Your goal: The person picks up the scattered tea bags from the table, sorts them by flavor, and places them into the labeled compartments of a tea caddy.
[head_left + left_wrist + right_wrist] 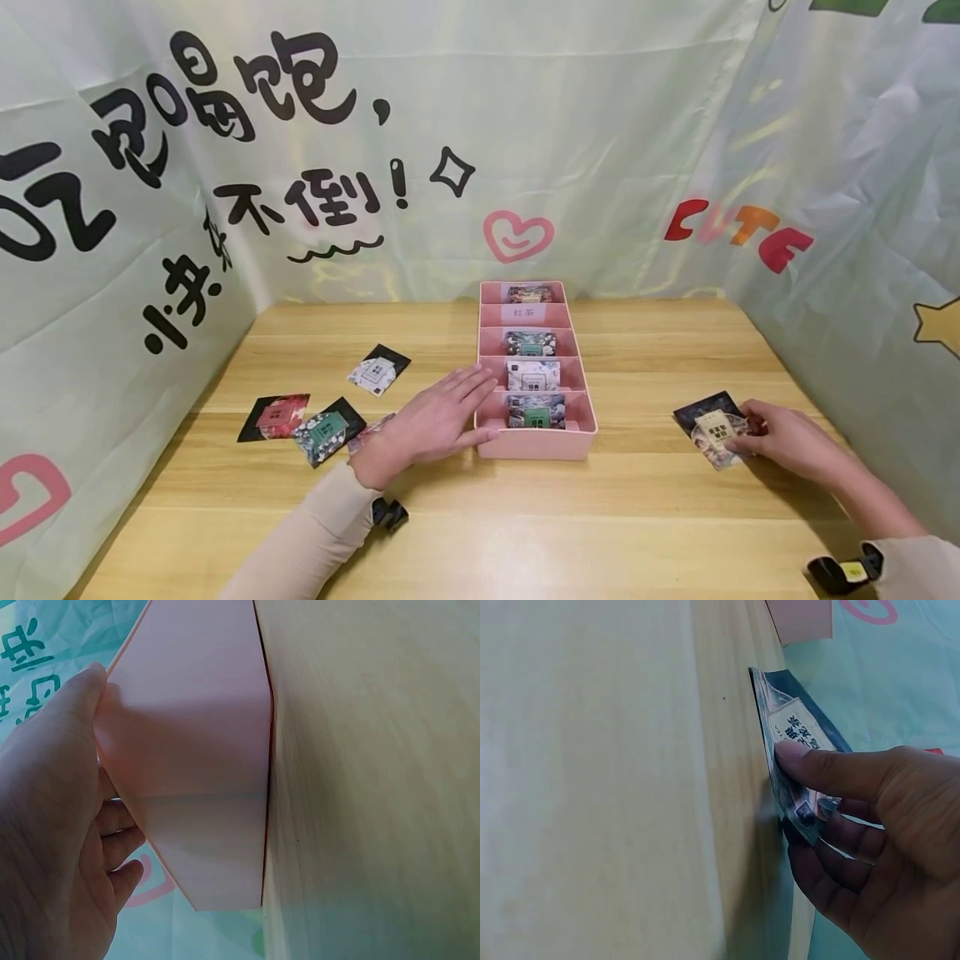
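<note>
Head view: R hand [791, 446] pinches 1 packet [714, 425] btwn thumb & fingers, R side of table [480, 533]; long axis far-L to near-R, black end pointing far-L. L hand [435, 417], fingers fairly straight, touches L rim of pink box [532, 446], long axis front-to-back: 5 slots, boxed packets [533, 376] visible in 4. 4 loose packets [327, 432] on L, 1 part-hidden.

Soft glare whitens the pale wooden desk [517, 533] this side of the long pink plastic box [536, 446]; wrist views dimmer.
</note>
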The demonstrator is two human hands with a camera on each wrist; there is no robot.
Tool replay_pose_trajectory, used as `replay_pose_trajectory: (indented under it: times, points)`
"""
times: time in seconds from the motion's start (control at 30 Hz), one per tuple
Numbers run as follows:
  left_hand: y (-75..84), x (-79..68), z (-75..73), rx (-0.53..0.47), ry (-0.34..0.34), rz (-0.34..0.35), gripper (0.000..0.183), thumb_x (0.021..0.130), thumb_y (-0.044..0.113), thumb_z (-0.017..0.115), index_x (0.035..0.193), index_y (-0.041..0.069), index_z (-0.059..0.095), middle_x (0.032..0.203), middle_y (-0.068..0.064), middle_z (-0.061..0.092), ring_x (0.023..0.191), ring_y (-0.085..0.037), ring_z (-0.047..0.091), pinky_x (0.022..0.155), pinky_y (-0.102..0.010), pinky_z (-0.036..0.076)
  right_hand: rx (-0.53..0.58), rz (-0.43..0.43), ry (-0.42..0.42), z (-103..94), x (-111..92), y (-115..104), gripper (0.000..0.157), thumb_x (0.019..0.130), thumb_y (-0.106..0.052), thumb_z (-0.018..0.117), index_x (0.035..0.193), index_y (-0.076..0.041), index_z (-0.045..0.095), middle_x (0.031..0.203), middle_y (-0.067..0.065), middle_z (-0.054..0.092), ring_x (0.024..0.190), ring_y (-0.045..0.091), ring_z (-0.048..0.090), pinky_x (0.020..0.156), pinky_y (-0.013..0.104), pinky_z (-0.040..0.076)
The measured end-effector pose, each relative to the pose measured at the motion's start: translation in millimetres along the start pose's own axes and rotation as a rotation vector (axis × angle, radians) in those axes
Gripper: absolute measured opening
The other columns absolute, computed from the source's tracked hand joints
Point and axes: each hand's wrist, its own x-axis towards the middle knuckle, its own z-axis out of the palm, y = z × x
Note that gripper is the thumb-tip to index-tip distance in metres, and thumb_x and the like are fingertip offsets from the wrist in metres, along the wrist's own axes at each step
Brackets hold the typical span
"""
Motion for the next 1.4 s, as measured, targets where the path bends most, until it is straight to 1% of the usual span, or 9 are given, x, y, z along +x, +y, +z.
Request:
replay_pose_trajectory:
  times: [0.1,0.23,0.47,0.63,0.8,0.9,1.0,1.2,1.4]
  points:
    - [-0.1,-0.6,0.1,0.002,0.001,0.000,0.085,0.098,0.067,0.018,0.154,0.004,0.027,0.159,-0.012,0.024,0.147,-0.024,0.017,0.119,-0.037,0.016,0.022,-0.004,-0.003,-0.1,2.1,-0.7,0.037,0.086,-0.030,0.076,0.082,-0.011,0.044,0.068,-0.001,0.039,0.060,0.014,0.036,0.053,0.026,0.026]
    - [-0.2,-1.3,0.2,0.005,0.000,0.004,0.085,0.098,0.067,0.018,0.154,0.003,0.026,0.159,-0.013,0.023,0.147,-0.025,0.017,0.119,-0.037,0.016,0.045,-0.025,0.009,-0.5,4.6,-1.4,0.038,0.088,-0.025,0.074,0.079,-0.011,0.040,0.067,-0.002,0.037,0.058,0.011,0.034,0.052,0.025,0.025]
    - [-0.2,-0.3,0.0,-0.010,0.001,-0.006,0.085,0.098,0.067,0.018,0.154,0.004,0.026,0.160,-0.012,0.022,0.148,-0.024,0.015,0.119,-0.037,0.014,0.117,-0.044,0.001,-1.9,12.5,-5.1,0.023,0.089,-0.014,0.073,0.093,-0.004,0.052,0.072,-0.002,0.057,0.060,0.005,0.045,0.053,0.025,0.036]
    - [-0.4,0.1,-0.3,-0.021,-0.007,-0.009,0.085,0.098,0.068,0.017,0.154,0.004,0.025,0.160,-0.012,0.021,0.148,-0.024,0.014,0.119,-0.037,0.013,0.138,-0.058,0.014,-5.3,19.0,-10.2,0.024,0.089,-0.012,0.072,0.101,0.001,0.057,0.080,0.002,0.064,0.066,0.006,0.052,0.058,0.025,0.043]
    - [-1.0,0.3,0.3,-0.020,-0.002,-0.010,0.085,0.098,0.068,0.017,0.154,0.004,0.027,0.160,-0.012,0.022,0.148,-0.024,0.015,0.119,-0.037,0.014,0.116,-0.061,0.053,-9.6,26.3,-14.5,0.026,0.089,-0.014,0.072,0.105,0.003,0.063,0.086,0.007,0.066,0.075,0.015,0.057,0.063,0.029,0.046]
    - [-0.8,-0.1,0.4,-0.018,-0.004,-0.010,0.086,0.098,0.068,0.016,0.154,0.004,0.027,0.160,-0.012,0.022,0.148,-0.025,0.016,0.119,-0.037,0.014,0.103,-0.046,0.073,-11.9,29.3,-18.3,0.030,0.090,-0.016,0.071,0.109,0.006,0.063,0.090,0.015,0.067,0.080,0.026,0.059,0.067,0.037,0.048]
    - [-0.5,-0.3,0.1,-0.015,-0.008,-0.010,0.086,0.098,0.068,0.016,0.154,0.004,0.027,0.160,-0.012,0.022,0.148,-0.025,0.015,0.119,-0.037,0.014,0.102,-0.035,0.084,-14.1,32.0,-23.4,0.034,0.092,-0.018,0.070,0.113,0.007,0.063,0.092,0.019,0.067,0.082,0.031,0.061,0.069,0.042,0.049]
    - [-0.2,-0.6,0.1,-0.006,-0.014,-0.008,0.086,0.098,0.068,0.015,0.154,0.004,0.027,0.160,-0.012,0.023,0.148,-0.025,0.014,0.119,-0.041,0.018,0.145,-0.035,0.058,-17.8,38.3,-34.4,0.037,0.096,-0.018,0.064,0.121,0.008,0.059,0.083,0.006,0.066,0.071,0.019,0.057,0.058,0.031,0.045]
    - [0.2,0.0,-0.6,-0.007,-0.019,-0.010,0.086,0.098,0.068,0.016,0.154,0.005,0.026,0.160,-0.013,0.022,0.148,-0.026,0.014,0.119,-0.040,0.017,0.134,-0.072,0.075,-21.4,46.2,-43.4,0.031,0.096,-0.013,0.063,0.119,0.007,0.060,0.084,0.007,0.065,0.074,0.018,0.058,0.057,0.030,0.046]
